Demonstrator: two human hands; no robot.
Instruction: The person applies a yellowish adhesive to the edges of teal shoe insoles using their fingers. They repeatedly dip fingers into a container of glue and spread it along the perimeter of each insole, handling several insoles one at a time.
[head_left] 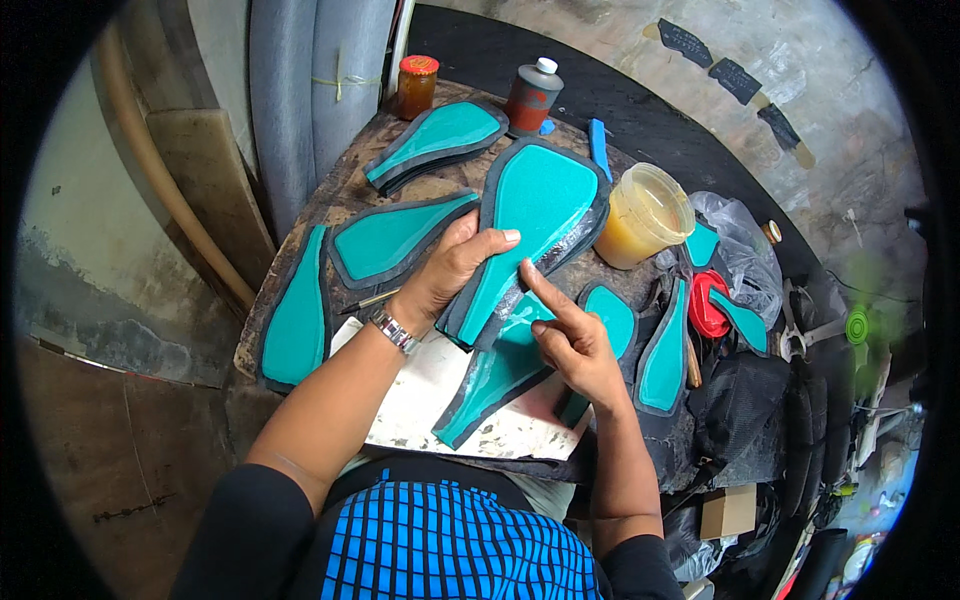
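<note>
Centre of frame: left hand [447, 272] clasping the narrow lower end of a large teal, paddle-shaped piece with a dark grey border [528, 215], thumb across the teal face, fingers curled behind; piece raised and tilted, wide end toward the upper centre. Silver metal wristwatch [394, 331] on the left wrist.

Just right of centre: right hand [572, 345] grasping nothing, index finger extended and pressed against the grey edge of the held piece near its lower end, remaining fingers folded loosely.

Below the hands: second long teal piece with grey border [492, 385] lying flat on a white, stained work slab [425, 400], narrow end toward the lower centre, partly covered by the right hand.

Left of frame: three similar teal pieces spread over a worn brown wooden tabletop [345, 180], one at the far left edge [296, 318], one beside the left hand [392, 238], one at the upper centre [436, 140]. Further teal pieces at the right [664, 352].

Upper centre: brown glass jar with orange lid [416, 86] and dark bottle with white cap [533, 96], near the table's far edge. Right of the held piece: translucent plastic tub of amber glue [645, 214], just beside a crumpled clear plastic bag [745, 250]. Red object [708, 305] below the bag.

Bottom centre: blue-and-black checked garment [450, 545].
</note>
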